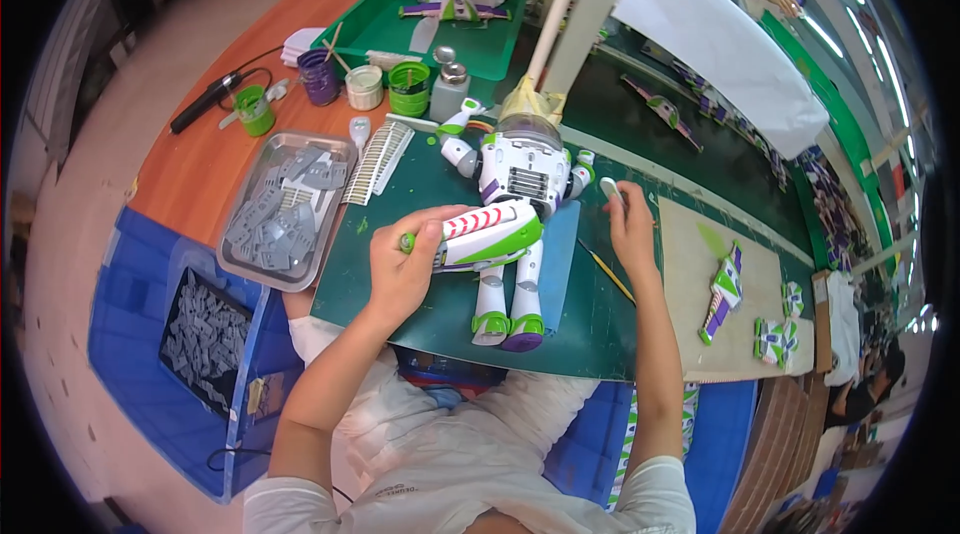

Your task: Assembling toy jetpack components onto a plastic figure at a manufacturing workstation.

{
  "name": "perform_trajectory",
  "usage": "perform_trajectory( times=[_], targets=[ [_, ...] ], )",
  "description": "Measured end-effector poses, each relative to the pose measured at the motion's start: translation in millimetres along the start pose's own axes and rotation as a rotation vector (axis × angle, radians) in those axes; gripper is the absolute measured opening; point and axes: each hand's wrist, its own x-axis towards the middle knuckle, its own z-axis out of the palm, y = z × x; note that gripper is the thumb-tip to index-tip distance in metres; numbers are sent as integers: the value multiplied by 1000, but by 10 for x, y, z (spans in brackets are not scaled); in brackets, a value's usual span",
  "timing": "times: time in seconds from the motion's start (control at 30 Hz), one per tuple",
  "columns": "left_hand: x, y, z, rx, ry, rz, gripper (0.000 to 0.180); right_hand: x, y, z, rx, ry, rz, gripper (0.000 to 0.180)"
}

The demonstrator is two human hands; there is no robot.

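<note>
Two hands at work: our left hand (405, 269) grips the toy's striped wing (490, 232) above the green mat (420, 309), our right hand (628, 224) pinches a small white piece (611, 191), which we judge could slip.

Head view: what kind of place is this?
Likely a toy assembly or finishing bench in a factory. The left hand holds a wing on a white, green and purple toy figure; a metal tray holds grey parts, paint pots stand nearby, and loose wings lie to the right.

Metal tray (262, 272) of grey parts, paint pots (364, 88), green tray (390, 29).
</note>
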Motion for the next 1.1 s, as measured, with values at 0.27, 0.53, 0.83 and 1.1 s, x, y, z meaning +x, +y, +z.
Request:
perform_trajectory(
  times=[0.27, 0.53, 0.83, 1.1],
  targets=[
    [53, 114, 14, 68, -145, 90, 25, -161, -1282, -391, -218, -52, -741, 51],
    [24, 141, 78, 156, -125, 214, 20, -200, -1265, -312, -372, 15, -845, 48],
    [-33, 147, 70, 189, -67, 158, 21, -223, -1252, -203, -375, 22, -833, 50],
    [28, 181, 20, 18, -105, -197, 32, -192, -1256, -202, -349, 63, -863, 48]
  ],
)
